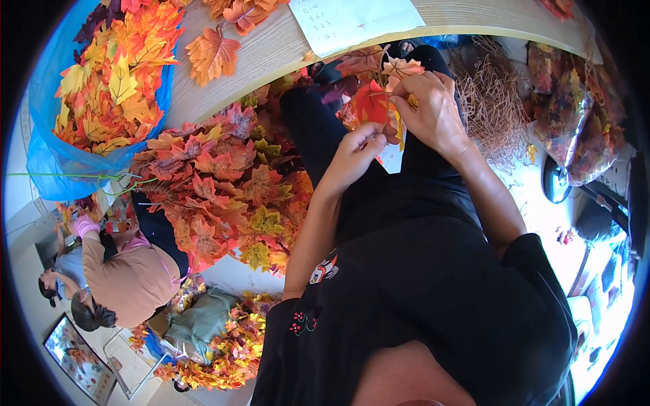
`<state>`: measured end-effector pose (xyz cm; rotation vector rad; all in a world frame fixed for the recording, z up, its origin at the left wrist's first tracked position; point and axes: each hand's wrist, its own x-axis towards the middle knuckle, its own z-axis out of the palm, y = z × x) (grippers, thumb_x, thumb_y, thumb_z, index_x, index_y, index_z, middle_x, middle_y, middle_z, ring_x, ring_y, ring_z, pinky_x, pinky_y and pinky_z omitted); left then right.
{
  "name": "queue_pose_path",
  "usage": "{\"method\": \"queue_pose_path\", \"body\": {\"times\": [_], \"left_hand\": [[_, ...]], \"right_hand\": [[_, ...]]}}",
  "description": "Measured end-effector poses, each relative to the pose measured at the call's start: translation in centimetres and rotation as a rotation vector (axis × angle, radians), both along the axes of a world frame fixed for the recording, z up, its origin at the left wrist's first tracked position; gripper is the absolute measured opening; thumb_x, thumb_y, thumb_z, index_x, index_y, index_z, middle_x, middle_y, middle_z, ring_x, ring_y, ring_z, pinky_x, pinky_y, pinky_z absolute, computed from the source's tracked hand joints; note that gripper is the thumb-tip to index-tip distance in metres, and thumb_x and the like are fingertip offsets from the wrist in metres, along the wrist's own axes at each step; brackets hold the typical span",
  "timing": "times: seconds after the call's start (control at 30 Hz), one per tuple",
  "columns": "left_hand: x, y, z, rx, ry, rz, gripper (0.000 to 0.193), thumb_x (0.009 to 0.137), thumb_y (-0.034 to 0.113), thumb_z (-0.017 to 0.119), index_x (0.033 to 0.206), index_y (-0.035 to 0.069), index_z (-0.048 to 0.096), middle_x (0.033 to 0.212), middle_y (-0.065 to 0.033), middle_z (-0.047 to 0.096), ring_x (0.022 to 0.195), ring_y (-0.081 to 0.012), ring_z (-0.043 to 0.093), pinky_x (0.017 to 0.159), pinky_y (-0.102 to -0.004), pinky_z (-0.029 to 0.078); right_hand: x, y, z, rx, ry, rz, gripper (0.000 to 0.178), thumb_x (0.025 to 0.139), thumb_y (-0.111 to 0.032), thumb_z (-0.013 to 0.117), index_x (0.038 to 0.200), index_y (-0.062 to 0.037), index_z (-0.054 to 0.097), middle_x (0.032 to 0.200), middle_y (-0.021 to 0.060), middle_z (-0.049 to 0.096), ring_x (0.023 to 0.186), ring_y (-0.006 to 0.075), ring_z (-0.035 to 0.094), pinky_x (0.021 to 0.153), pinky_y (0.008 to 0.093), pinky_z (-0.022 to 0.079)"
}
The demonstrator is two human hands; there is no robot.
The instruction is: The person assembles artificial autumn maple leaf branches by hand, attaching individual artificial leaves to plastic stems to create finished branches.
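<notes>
Your left hand (357, 150) pinches the stem of a red and orange artificial maple-leaf sprig (376, 95) held above your lap. Your right hand (428, 108) closes its fingers around the sprig's leaves, near the pale wooden table (271, 54).

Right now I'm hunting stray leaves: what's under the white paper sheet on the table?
The white paper sheet lies on the wooden table, bare around it. Nothing pokes out; anything flat beneath is covered.

hands: 2 (359, 152) (430, 108) | paper sheets: 1 (352, 20) | blue bags: 1 (47, 155) | co-workers: 2 (128, 277)
</notes>
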<state>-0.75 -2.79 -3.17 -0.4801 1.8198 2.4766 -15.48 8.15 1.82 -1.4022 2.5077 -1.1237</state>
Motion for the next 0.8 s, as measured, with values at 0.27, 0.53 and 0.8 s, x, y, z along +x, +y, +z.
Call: {"method": "queue_pose_path", "body": {"times": [0.27,0.53,0.8], "left_hand": [[-0.9,-0.1,1.7,0.28,0.069,0.186,0.023,0.087,0.008,0.051,0.106,-0.004,0.055,0.083,-0.0115,0.062,0.064,-0.0111,0.058,0.064,-0.0239,0.049],[-2.1,1.1,11.4,0.886,0.177,0.085,0.031,0.081,0.009,0.06,0.105,-0.004,0.044,0.089,-0.0173,0.06,0.053,-0.0112,0.054,0.053,-0.0301,0.056],[-2.0,1.0,10.9,1.12,0.174,0.085,0.022,0.088,0.009,0.05,0.107,0.0,0.042,0.095,-0.0163,0.06,0.059,-0.0107,0.056,0.06,-0.0305,0.057]], "right_hand": [[-1.7,-0.7,-0.9,0.021,0.128,-0.094,0.01,0.072,-0.016,0.063,0.075,-0.0071,0.061,0.068,0.0043,0.058,0.076,0.0223,0.056,0.081,0.0402,0.035],[-1.6,-0.4,6.0,-0.12,-0.099,0.164,0.009,0.066,-0.007,0.065,0.072,-0.0016,0.061,0.069,0.0104,0.059,0.069,0.0287,0.056,0.073,0.0369,0.041],[-2.6,0.5,8.2,-0.082,0.1,0.101,0.008,0.069,-0.009,0.065,0.075,-0.0041,0.063,0.074,0.0093,0.06,0.075,0.0268,0.056,0.075,0.0359,0.042]]}}
